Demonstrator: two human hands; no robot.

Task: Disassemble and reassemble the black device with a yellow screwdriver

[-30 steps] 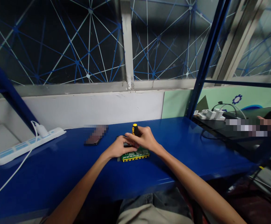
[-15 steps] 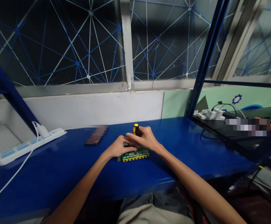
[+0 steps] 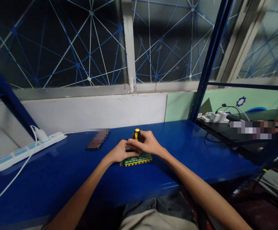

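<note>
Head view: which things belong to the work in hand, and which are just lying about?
In use: screwdriver in right hand; board under left hand.
Lying about: phone, power strip, charger.

Blue bench [image 3: 57,179] w/ green circuit board [image 3: 136,159] ctr, phone [image 3: 97,142] behind-left, white pwr strip [image 3: 26,150] far left.

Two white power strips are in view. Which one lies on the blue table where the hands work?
The long power strip at far left, on the blue table. The other strip sits on a dark surface beyond the blue post.
</note>
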